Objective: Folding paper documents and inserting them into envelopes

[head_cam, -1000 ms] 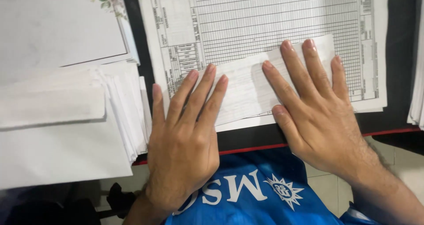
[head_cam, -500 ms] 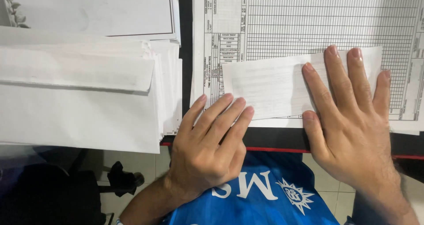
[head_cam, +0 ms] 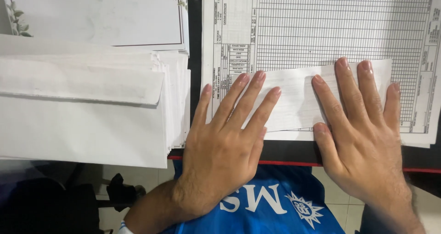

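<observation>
A folded white paper (head_cam: 296, 98) lies on a large printed grid sheet (head_cam: 340, 27) near the desk's front edge. My left hand (head_cam: 227, 137) rests flat with its fingers spread across the folded paper's left end. My right hand (head_cam: 360, 123) presses flat on its right end, fingertips reaching the paper's top edge. Neither hand grips anything; both palms hang over the desk edge.
A thick stack of white envelopes (head_cam: 82, 110) with one flap open lies to the left. Behind it sits a white card with a floral corner (head_cam: 96, 13). The dark desk has a red front rim (head_cam: 285, 162). Below are a blue shirt and tiled floor.
My left hand slid forward from the desk edge onto the folded paper's left end. The right hand stayed pressed on the right end. The view shifted slightly.
</observation>
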